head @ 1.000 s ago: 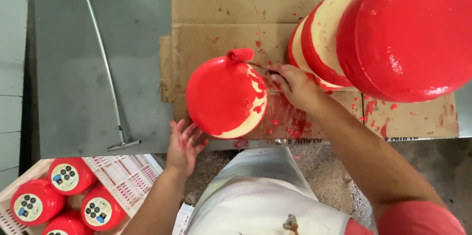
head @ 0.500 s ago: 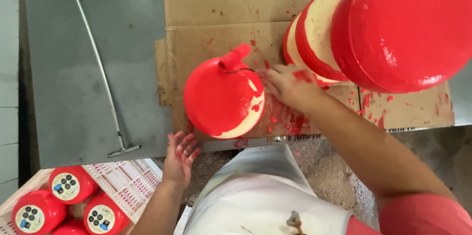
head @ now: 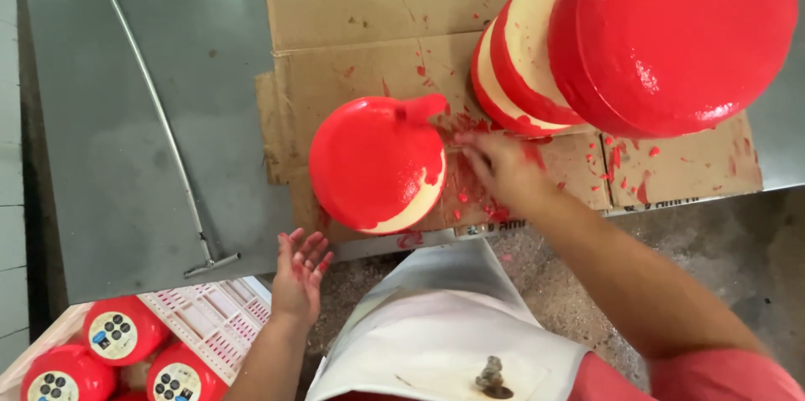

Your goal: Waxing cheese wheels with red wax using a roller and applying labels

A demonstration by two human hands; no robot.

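Centre frame: cheese (head: pixel 375 162) on cardboard (head: pixel 352 74), nearly all red, pale strip lower right. Right hand (head: pixel 501 164) grips brush (head: pixel 422 107), blurred. Left hand (head: pixel 298 267) open, off counter (head: pixel 126 116). Best to coat strip evenly.

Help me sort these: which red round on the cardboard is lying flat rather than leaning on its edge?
The red round beside the right hand; the others lean on edge.

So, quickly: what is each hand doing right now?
Left hand: open, holding nothing, below the table edge.
Right hand: blurred, beside the red wheel; grip cannot be told.
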